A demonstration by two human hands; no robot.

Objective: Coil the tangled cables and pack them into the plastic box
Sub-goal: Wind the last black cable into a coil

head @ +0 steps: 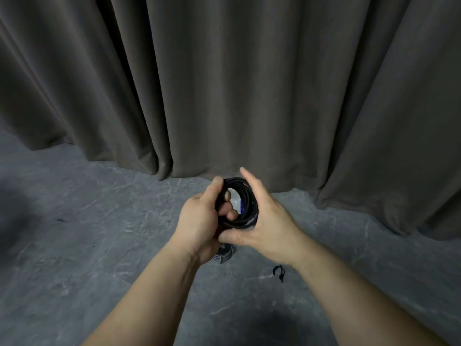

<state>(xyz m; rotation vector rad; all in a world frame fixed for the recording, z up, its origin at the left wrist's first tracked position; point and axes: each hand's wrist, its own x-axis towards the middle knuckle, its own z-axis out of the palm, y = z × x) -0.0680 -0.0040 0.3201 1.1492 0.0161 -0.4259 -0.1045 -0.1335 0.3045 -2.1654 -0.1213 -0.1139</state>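
We see two bare forearms reaching forward over a grey stone-look floor (pixel 99 233), with a dark curtain (pixel 224 83) hanging behind. Between the hands, held up in the air, is a coil of black cable (pixel 245 208), its ring facing us so we look through the hole. The left hand (pixel 202 221) sits at nine o'clock of the coil, its fingers (pixel 230 215) curled through the hole and the thumb over the top, clamped on the loops. The right hand (pixel 268 222) lies at three to five o'clock, fingers straight and together, palm cupping the outer rim, thumb under the bottom. Through the hole something white and blue shows; we cannot tell whether it is the plastic box. Below the hands, at six o'clock, another bundle of cable (pixel 224 254) lies on the floor, and a small black tie (pixel 280 272) lies at five o'clock.
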